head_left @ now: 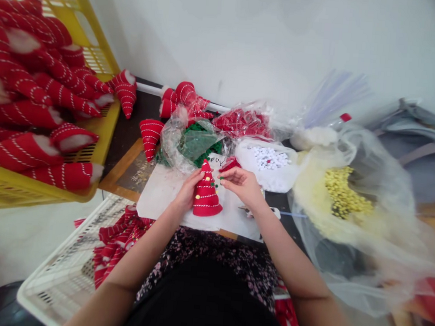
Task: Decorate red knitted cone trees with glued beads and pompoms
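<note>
Red cone [208, 198] in L hand [187, 189]

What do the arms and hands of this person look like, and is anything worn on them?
The left hand and right hand are ungloved, with no ring or bracelet visible. Both forearms are bare; no sleeves show. Between them are a black garment and dark, flower-patterned fabric.

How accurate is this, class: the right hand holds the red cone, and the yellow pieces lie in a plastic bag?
Wrong hand: the head view shows the left hand holding the red cone. The yellow pieces do lie in a plastic bag.
</note>
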{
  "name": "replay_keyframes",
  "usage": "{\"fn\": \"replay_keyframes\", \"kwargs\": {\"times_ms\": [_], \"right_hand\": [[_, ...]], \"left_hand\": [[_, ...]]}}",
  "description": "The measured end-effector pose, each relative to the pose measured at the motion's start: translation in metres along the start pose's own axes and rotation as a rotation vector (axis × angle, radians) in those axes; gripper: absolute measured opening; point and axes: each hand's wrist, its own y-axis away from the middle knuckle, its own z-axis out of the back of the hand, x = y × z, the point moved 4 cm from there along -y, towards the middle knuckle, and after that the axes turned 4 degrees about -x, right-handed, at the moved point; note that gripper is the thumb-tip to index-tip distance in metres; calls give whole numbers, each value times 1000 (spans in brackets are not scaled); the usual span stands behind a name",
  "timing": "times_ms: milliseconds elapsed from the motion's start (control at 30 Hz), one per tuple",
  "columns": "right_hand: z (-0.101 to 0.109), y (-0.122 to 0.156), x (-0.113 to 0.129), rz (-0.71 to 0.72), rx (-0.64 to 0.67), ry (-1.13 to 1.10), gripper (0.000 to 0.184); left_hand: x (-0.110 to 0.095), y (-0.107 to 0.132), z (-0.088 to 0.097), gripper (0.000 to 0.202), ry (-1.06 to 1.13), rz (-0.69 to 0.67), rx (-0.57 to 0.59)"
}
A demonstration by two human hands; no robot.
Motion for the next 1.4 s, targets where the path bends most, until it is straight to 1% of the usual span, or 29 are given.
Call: {"fn": "replay_keyframes", "kwargs": {"times_ms": [133, 300, 367, 533, 633, 700, 833, 933, 1033, 1133, 1233, 1400], "right_hand": [[-1, 1, -1, 37, -11, 55, 25], [-8, 4, 8, 195, 35, 246, 9], [-12, 6, 12, 245, 68, 307, 7], [-22, 13, 18, 320, 133, 448, 14], [-23, 14, 20, 365, 169, 488, 17], [-18, 12, 23, 395, 150, 467, 17], [-8, -1, 32, 437, 45, 430, 18], [-12, -15, 37, 446, 72, 503, 23], [-24, -25, 36, 459, 131, 610, 25], [-33, -28, 34, 493, 185, 713, 22], [-33, -27, 31, 519, 202, 769, 23], [-28, -23, 28, 533, 196, 767, 22]], "left_hand": [[-1, 0, 0, 47, -8, 0, -8], [0, -1, 1, 46, -12, -11, -12], [1, -2, 2, 46, -5, -17, -10], [3, -1, 2, 45, -6, -3, 5], [1, 0, 0, 44, -19, -14, 0], [1, 0, 0, 43, -24, -24, -3], [2, 0, 1, 41, -28, -26, -9], [3, -1, 1, 42, -21, -40, -8], [3, -2, 1, 42, -11, -63, -10], [3, -2, 0, 39, -4, -84, -1], [4, -3, 0, 38, 0, -78, 1], [5, -4, 3, 37, 10, -36, -4]]}}
